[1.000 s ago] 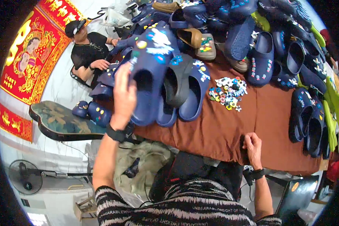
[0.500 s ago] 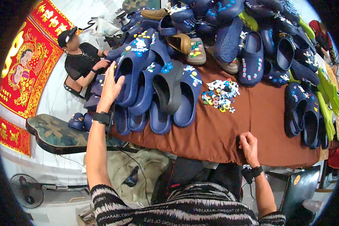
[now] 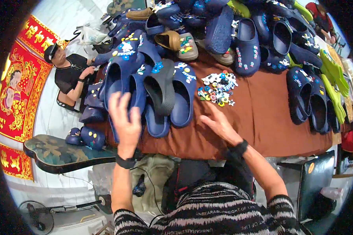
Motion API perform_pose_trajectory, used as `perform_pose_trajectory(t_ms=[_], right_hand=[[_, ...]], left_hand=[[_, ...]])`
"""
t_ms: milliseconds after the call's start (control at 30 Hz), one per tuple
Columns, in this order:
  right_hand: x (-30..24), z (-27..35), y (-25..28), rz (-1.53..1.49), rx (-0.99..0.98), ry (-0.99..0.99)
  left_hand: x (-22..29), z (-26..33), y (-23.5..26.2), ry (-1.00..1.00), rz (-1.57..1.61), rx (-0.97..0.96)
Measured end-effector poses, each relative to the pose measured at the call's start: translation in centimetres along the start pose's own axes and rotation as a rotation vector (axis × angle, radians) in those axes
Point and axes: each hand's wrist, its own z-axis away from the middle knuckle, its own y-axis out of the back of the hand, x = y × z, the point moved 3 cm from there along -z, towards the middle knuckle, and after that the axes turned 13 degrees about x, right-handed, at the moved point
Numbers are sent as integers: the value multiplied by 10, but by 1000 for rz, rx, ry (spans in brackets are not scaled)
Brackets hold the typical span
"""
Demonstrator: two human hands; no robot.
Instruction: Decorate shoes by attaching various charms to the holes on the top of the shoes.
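Note:
My left hand (image 3: 126, 132), slightly blurred, hovers with spread fingers over the near ends of several navy clogs (image 3: 115, 80) on the brown cloth (image 3: 241, 135); nothing shows in it. To its right, a dark grey clog (image 3: 164, 92) leans across the navy ones, sole side outward. My right hand (image 3: 222, 127) reaches over the cloth, fingers apart and holding nothing visible. Just beyond its fingertips lies a loose heap of small colourful shoe charms (image 3: 219, 89). Navy clogs with charms fitted stand around that heap, among them an upright one (image 3: 247, 47) behind it.
More navy clogs crowd the far side, with lime-green clogs (image 3: 333, 74) at the right edge. A brown clog (image 3: 168, 40) lies among them. At the left sits a person in black (image 3: 68, 70). A camouflage-patterned seat (image 3: 62, 150) beside the table bears two navy clogs (image 3: 92, 137).
My left hand has come back from the clogs' far end toward me. My right hand has moved left and forward toward the charms, its curled fingers now opened. The view has shifted slightly.

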Motion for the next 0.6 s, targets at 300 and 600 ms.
perform_pose_trajectory(t_ms=[300,600], right_hand=[[5,-42,-96,312,155,327],[-2,-64,-139,296,137,239]], left_hand=[[24,29,-60,-134,2,-413],[-18,32,-47,-57,-7,-408]])
